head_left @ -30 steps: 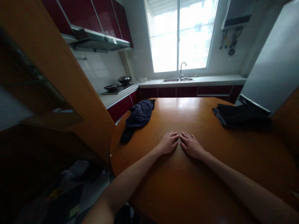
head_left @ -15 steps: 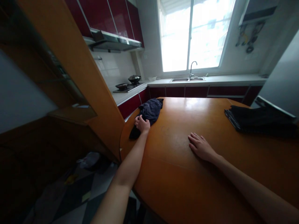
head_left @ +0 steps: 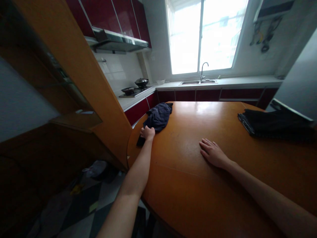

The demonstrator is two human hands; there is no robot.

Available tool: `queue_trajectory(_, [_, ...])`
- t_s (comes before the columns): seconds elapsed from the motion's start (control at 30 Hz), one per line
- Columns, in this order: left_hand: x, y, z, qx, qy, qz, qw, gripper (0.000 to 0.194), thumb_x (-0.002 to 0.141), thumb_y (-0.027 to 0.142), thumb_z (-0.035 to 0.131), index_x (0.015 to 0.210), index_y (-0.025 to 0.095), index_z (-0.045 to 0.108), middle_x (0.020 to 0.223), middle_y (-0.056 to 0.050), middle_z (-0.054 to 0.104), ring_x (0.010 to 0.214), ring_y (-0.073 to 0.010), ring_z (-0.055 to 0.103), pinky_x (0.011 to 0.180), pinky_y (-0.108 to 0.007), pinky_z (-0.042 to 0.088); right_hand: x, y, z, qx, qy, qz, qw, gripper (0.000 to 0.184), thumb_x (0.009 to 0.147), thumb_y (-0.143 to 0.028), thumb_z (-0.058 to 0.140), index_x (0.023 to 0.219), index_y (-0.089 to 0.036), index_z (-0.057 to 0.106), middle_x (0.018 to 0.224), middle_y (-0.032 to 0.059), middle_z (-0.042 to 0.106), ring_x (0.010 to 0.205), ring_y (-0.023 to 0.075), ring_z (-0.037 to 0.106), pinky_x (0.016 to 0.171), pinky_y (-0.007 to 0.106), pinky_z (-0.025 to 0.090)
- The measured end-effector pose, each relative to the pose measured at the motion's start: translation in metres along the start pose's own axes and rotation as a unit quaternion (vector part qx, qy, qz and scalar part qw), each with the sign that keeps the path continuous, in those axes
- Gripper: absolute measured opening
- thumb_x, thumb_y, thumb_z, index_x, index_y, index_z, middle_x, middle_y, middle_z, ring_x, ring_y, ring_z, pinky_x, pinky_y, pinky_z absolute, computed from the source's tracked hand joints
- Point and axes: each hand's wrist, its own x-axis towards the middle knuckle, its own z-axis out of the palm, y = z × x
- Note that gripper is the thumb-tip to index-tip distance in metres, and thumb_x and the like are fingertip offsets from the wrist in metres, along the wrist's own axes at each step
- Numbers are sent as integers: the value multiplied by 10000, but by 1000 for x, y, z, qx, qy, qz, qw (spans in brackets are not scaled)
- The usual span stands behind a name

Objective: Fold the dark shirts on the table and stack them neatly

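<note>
A crumpled dark navy garment (head_left: 159, 115) lies at the left edge of the wooden table (head_left: 188, 148). My left hand (head_left: 148, 133) is closed on the near part of this garment, its fingers curled into the cloth. A black end of the cloth shows just below the hand. Flat on the tabletop, right of centre, rests my right hand (head_left: 212, 153), fingers stretched out and holding nothing. The garment's exact kind cannot be made out.
Folded dark trousers (head_left: 274, 124) lie on the table's right side. A wooden cabinet (head_left: 109, 105) stands close at the left. Beyond the table are a stove with two pans (head_left: 141, 82) and a sink (head_left: 190, 83) below the window. Bags (head_left: 96, 168) lie on the floor.
My left hand has left the middle of the table, reached left to the navy garment and closed on it. My right hand has stayed flat on the table. The view has turned slightly left.
</note>
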Motion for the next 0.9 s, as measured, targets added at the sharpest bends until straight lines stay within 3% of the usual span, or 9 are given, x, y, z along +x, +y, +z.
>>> queue_trajectory(0.13, [-16, 17, -4, -2, 39, 91, 995, 549, 883, 207, 515, 1430, 170, 487, 1544, -182, 370, 1442, -385, 297, 1141, -600, 273, 1, 1, 1, -5, -2, -3, 1000, 563, 982, -427, 397, 1464, -160, 512, 1596, 150, 367, 1498, 296, 276, 1204, 519, 223])
queue_trajectory(0.2, [-23, 29, -3, -28, 15, 213, 977, 592, 895, 145, 473, 1484, 155, 413, 1577, -159, 325, 1492, -335, 217, 1202, -542, 219, 1, 1, 1, -6, -2, -5, 1000, 556, 982, -421, 403, 1459, -159, 518, 1593, 149, 373, 1494, 295, 286, 1205, 513, 223])
queue_trajectory(0.27, [-32, 39, 1, -65, -65, 367, 926, 621, 893, 101, 452, 1507, 107, 357, 1586, -170, 290, 1517, -299, 174, 1244, -478, 165, 2, 1, 1, -6, 0, -7, 1000, 545, 981, -419, 409, 1454, -176, 524, 1589, 140, 384, 1490, 290, 295, 1205, 510, 225])
queue_trajectory(0.33, [-43, 46, 7, -83, -158, 474, 862, 609, 872, 89, 488, 1475, 93, 401, 1569, -169, 315, 1514, -274, 211, 1259, -422, 157, 2, 2, 1, -5, 0, -6, 1000, 540, 981, -424, 410, 1456, -193, 524, 1588, 131, 389, 1491, 286, 296, 1204, 510, 228])
queue_trajectory(0.4, [-56, 50, 14, -79, -223, 524, 818, 498, 844, 97, 546, 1341, 132, 561, 1498, -134, 444, 1474, -260, 322, 1244, -397, 220, 2, 2, 0, -6, -4, -4, 1000, 546, 984, -430, 402, 1463, -193, 516, 1592, 129, 382, 1495, 286, 287, 1203, 511, 229])
queue_trajectory(0.57, [-81, 54, 23, -77, -298, 576, 758, 204, 854, 159, 585, 961, 223, 746, 1171, -38, 711, 1221, -203, 609, 1152, -377, 394, 2, 0, -2, -2, -10, -5, 1000, 551, 979, -423, 409, 1467, -189, 509, 1598, 134, 369, 1498, 284, 281, 1206, 505, 218])
queue_trajectory(0.63, [-83, 55, 21, -91, -284, 568, 767, 248, 873, 156, 561, 1023, 220, 749, 1206, -45, 706, 1186, -188, 625, 1132, -356, 417, 2, 0, -3, 3, -7, -5, 1000, 547, 973, -418, 415, 1459, -189, 517, 1595, 137, 375, 1494, 283, 288, 1205, 505, 219])
queue_trajectory(0.73, [-80, 56, 16, -115, -231, 525, 811, 312, 894, 136, 524, 1118, 195, 732, 1263, -64, 680, 1202, -192, 610, 1111, -347, 436, 1, 0, -4, 16, 10, -9, 1000, 521, 960, -414, 428, 1408, -187, 569, 1568, 138, 420, 1472, 292, 330, 1199, 505, 236])
queue_trajectory(0.9, [-56, 49, 8, -127, -124, 396, 901, 332, 926, 123, 457, 1131, 157, 717, 1212, -95, 684, 1168, -208, 613, 1090, -336, 443, 13, 0, 1, 133, 123, 18, 983, 476, 955, -408, 414, 1289, -155, 639, 1308, 147, 652, 1210, 255, 594, 1072, 399, 435])
